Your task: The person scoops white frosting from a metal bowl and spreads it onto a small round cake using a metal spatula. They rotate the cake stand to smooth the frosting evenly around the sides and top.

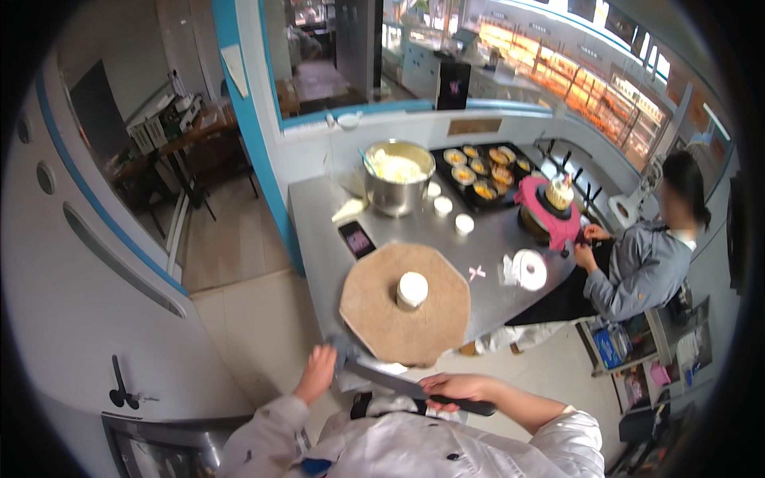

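My right hand (457,391) is closed round the black handle of a long-bladed spatula or knife (388,380), held low in front of me. At the blade's far end, my left hand (320,367) grips a dark grey cloth (340,352) by the table corner. Beyond the blade, a small round cake coated in white cream (412,289) stands on a brown many-sided turntable or board (382,322). A steel bowl of pale cream (397,194) sits behind it, a blue-handled tool inside. A phone (357,239) lies beside the board.
A co-worker (642,269) stands at the right near a small decorated cake (560,195) on a pink cloth (565,230). A black tray (454,185) holds several filled cups. Small white cups (464,224), a piping bag (349,209) and a white roll (530,270) are on the steel table (317,281).
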{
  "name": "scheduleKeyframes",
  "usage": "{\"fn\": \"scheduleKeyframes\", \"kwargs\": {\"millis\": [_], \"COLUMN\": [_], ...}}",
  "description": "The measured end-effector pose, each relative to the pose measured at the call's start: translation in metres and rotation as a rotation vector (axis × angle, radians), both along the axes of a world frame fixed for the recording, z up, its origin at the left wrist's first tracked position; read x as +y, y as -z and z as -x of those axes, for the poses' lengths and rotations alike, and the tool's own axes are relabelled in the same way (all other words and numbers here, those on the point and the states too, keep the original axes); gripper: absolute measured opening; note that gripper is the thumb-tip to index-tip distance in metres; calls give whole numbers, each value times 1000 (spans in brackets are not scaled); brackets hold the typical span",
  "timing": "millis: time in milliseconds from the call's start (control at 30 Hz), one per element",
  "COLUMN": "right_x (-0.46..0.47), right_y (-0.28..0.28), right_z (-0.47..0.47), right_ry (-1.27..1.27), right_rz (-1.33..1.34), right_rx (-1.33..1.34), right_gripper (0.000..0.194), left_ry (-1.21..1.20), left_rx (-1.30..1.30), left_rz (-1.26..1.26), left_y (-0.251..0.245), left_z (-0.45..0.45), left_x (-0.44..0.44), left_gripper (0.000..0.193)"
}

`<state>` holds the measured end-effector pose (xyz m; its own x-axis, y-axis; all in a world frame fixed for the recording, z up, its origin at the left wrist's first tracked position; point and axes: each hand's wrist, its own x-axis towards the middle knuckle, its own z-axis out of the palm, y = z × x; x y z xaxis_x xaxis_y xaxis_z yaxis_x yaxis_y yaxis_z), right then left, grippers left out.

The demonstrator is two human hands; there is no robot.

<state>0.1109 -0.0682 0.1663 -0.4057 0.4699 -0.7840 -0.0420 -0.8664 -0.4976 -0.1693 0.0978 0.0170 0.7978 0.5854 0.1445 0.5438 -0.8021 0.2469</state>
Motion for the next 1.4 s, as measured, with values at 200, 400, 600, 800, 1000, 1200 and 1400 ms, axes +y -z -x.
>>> {"fn": "scheduleKeyframes", "kwargs": {"millis": [200, 400, 600, 800, 1000, 1200, 1400], "right_x": [-59, -71, -57, -37, 0, 47, 65], "right_y": [-48, -43, -35, -23, -7, 17, 29], "right_z": [-12, -12, -29, -47, -73, -85, -82], "right_ry": [381, 838, 971, 887, 758, 564, 502], "right_rz": [-203, -560, -674, -737, -681, -727, -792], "right_rx": [207, 170, -127, -597, -755, -914, -897], "right_gripper": [24, 31, 37, 38, 37, 33, 31], "left_ry": [-250, -680, -704, -706, -693, -768, -728], "left_rx": [-463, -808, -984, -1046, -986, -1056, -1002], "left_rz": [368, 1177, 1694, 1577, 1655, 1777, 1613], "left_y": [41, 25, 13, 8, -11, -16, 4], "left_z": [-41, -68, -114, -99, -109, -116, -108], "left_x": [31, -24, -49, -18, -32, -52, -39], "left_gripper": [46, 32, 27, 24, 35, 38, 34]}}
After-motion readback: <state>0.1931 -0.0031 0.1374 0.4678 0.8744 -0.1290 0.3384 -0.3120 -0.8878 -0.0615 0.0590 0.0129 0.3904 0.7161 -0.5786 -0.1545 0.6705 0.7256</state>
